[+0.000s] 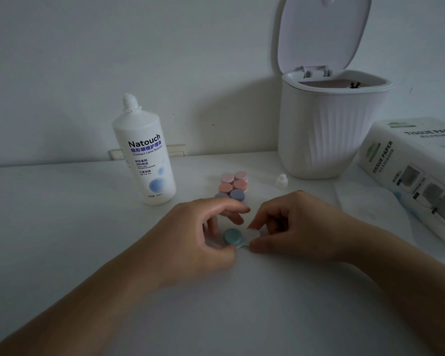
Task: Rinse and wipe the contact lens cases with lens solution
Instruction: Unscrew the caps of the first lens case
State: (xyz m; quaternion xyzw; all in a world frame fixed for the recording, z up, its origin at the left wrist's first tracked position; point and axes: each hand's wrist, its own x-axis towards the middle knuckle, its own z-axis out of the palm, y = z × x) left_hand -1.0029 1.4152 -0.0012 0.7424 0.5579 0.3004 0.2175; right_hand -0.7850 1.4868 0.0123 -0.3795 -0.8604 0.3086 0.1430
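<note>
Low over the white table [88, 240], left hand [190, 242] and right hand [290, 227] pinch a teal-capped lens case [238, 238] between curled fingers.

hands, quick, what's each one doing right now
Left hand: fingers curled round the teal-capped lens case, holding it on the table.
Right hand: pinching the white cap of that case.

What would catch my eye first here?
Two hands meet low at the table's middle: the left hand and right hand pinch a lens case with one teal cap. Behind stand the solution bottle, uncapped, and at right a white bin, lid up.
</note>
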